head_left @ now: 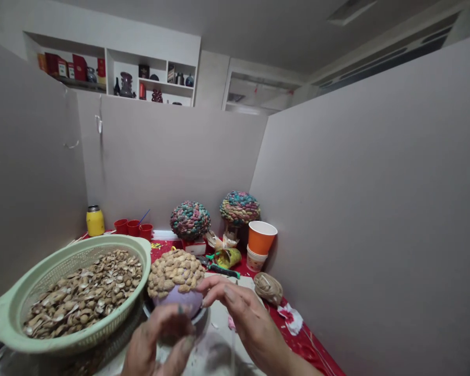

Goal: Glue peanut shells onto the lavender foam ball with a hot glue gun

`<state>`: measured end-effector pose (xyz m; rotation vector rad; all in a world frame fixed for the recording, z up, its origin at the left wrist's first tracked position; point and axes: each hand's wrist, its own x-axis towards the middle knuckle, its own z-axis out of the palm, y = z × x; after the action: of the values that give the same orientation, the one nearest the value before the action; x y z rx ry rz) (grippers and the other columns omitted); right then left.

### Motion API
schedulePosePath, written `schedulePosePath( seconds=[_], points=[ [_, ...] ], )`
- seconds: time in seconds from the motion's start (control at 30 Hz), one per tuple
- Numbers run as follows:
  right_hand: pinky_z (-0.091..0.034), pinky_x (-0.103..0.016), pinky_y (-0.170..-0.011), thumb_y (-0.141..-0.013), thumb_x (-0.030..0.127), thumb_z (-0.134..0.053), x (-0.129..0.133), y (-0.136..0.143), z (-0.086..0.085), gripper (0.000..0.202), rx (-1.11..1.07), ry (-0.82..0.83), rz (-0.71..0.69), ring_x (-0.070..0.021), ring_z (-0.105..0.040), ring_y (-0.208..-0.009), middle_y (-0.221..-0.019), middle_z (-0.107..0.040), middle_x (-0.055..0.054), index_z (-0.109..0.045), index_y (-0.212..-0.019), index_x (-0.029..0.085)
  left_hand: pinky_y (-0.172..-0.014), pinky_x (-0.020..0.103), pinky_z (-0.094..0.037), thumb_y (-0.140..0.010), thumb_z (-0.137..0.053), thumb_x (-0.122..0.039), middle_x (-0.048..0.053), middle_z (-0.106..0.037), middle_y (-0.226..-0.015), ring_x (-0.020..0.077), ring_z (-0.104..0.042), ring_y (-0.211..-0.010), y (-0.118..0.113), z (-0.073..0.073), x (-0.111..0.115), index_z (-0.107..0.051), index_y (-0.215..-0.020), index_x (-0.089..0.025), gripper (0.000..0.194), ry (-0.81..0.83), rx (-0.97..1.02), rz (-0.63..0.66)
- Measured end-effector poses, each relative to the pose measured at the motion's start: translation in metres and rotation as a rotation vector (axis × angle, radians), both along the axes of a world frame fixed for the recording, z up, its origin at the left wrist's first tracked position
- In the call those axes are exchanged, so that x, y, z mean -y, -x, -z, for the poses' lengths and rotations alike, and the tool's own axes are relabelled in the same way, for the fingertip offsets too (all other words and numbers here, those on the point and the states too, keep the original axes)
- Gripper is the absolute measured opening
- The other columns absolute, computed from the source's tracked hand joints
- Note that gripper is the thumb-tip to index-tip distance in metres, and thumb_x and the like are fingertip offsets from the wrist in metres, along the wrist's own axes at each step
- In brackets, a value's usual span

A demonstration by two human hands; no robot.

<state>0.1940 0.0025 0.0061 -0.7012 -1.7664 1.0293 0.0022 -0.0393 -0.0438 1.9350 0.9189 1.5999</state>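
A purple balloon (179, 298) with its upper part covered in rows of peanut shells (175, 270) sits in a bowl, whose rim shows beside it. My right hand (245, 316) is at the balloon's right side, fingers stretched out, fingertips at the edge of the lowest shells. Whether they press on a shell I cannot tell. In front of the balloon, my left hand (160, 337) has its thumb and fingers curved apart, with nothing visible between them. To the left stands a green colander (143, 250) filled with loose shell halves (86, 292).
Behind stand two multicoloured shell-covered balls (190, 220), an orange paper cup (261, 237), pliers (223, 270) and a tipped yellow-green container (227, 257). A twine ball (268, 288) lies right. Red cups (133, 227) and a yellow jar (95, 221) stand back left. Grey partitions (172, 151) enclose the table.
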Motion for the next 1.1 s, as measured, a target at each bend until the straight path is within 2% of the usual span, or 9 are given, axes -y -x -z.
schedulePosePath(
  seconds=[0.1,0.17,0.27,0.47,0.6,0.77,0.93,1.0,1.1],
  points=[
    [-0.041,-0.046,-0.102,-0.095,0.059,-0.043,0.019,0.0,-0.003,0.044,0.085,-0.05,-0.046,-0.0276,-0.058,-0.113,-0.115,-0.065,-0.008,-0.075,-0.09,0.029,-0.063,0.026,-0.055,-0.094,-0.053,-0.036,0.002,-0.066,-0.08,0.015,-0.064,-0.067,-0.005,-0.011,-0.003,-0.062,-0.096,-0.021,0.018,0.15,0.05,0.092],
    [-0.041,-0.047,-0.102,-0.094,0.061,-0.044,0.03,-0.001,-0.002,0.044,0.134,-0.089,-0.033,-0.028,-0.057,-0.115,-0.118,-0.063,-0.009,-0.075,-0.094,0.029,-0.061,0.025,-0.052,-0.095,-0.05,-0.038,0.001,-0.063,-0.071,0.0142,-0.062,-0.063,-0.008,-0.012,-0.002,-0.063,-0.083,-0.019,0.026,0.183,0.022,0.151],
    [-0.04,-0.047,-0.103,-0.096,0.057,-0.043,0.04,-0.004,0.007,0.041,0.206,-0.158,0.027,-0.027,-0.056,-0.117,-0.122,-0.062,-0.009,-0.074,-0.097,0.031,-0.06,0.024,-0.049,-0.096,-0.047,-0.039,0.001,-0.061,-0.067,0.0132,-0.06,-0.06,-0.011,-0.004,0.0,-0.063,-0.078,-0.018,0.032,0.218,0.027,0.234],
    [-0.04,-0.045,-0.105,-0.099,0.043,-0.045,0.04,-0.017,0.044,0.031,0.317,-0.457,0.075,-0.0246,-0.047,-0.128,-0.134,-0.055,-0.008,-0.062,-0.124,0.033,-0.06,0.024,-0.048,-0.089,-0.057,-0.048,0.001,-0.063,-0.068,0.0127,-0.059,-0.058,-0.015,0.012,-0.001,-0.061,-0.081,-0.016,0.034,0.518,0.266,0.427],
    [-0.038,-0.048,-0.106,-0.099,0.04,-0.046,0.036,-0.022,0.058,0.035,0.46,-0.619,0.132,-0.0256,-0.042,-0.132,-0.142,-0.047,-0.008,-0.053,-0.133,0.034,-0.059,0.025,-0.046,-0.087,-0.058,-0.052,0.001,-0.063,-0.059,0.013,-0.058,-0.054,-0.016,0.012,-0.004,-0.063,-0.079,-0.014,0.039,0.566,0.249,0.395],
    [-0.032,-0.051,-0.109,-0.097,0.042,-0.048,0.04,-0.023,0.061,0.047,0.646,-0.705,0.121,-0.0278,-0.033,-0.137,-0.151,-0.036,-0.011,-0.042,-0.142,0.03,-0.051,0.021,-0.039,-0.086,-0.061,-0.051,-0.003,-0.057,-0.057,0.0089,-0.049,-0.047,-0.014,0.017,-0.01,-0.059,-0.072,-0.015,0.038,0.557,0.222,0.332],
    [-0.026,-0.054,-0.112,-0.096,0.046,-0.049,0.045,-0.027,0.06,0.058,0.795,-0.692,0.062,-0.0299,-0.022,-0.143,-0.158,-0.021,-0.013,-0.031,-0.149,0.03,-0.046,0.019,-0.03,-0.089,-0.058,-0.049,-0.007,-0.045,-0.052,0.0073,-0.035,-0.045,-0.013,0.026,-0.009,-0.053,-0.069,-0.018,0.038,0.574,0.223,0.312],
    [-0.024,-0.054,-0.113,-0.097,0.047,-0.047,0.046,-0.025,0.058,0.057,0.786,-0.732,0.008,-0.0293,-0.02,-0.144,-0.16,-0.017,-0.013,-0.03,-0.149,0.031,-0.048,0.02,-0.031,-0.087,-0.059,-0.051,-0.006,-0.044,-0.056,0.0081,-0.035,-0.049,-0.013,0.03,-0.006,-0.053,-0.071,-0.018,0.038,0.579,0.23,0.322],
    [-0.021,-0.05,-0.114,-0.1,0.05,-0.039,0.047,-0.017,0.05,0.05,0.705,-0.832,-0.113,-0.0265,-0.022,-0.144,-0.157,-0.023,-0.011,-0.032,-0.146,0.032,-0.052,0.02,-0.035,-0.084,-0.061,-0.055,-0.004,-0.048,-0.064,0.0097,-0.038,-0.056,-0.013,0.035,-0.001,-0.059,-0.08,-0.018,0.038,0.573,0.217,0.367]
  ],
)
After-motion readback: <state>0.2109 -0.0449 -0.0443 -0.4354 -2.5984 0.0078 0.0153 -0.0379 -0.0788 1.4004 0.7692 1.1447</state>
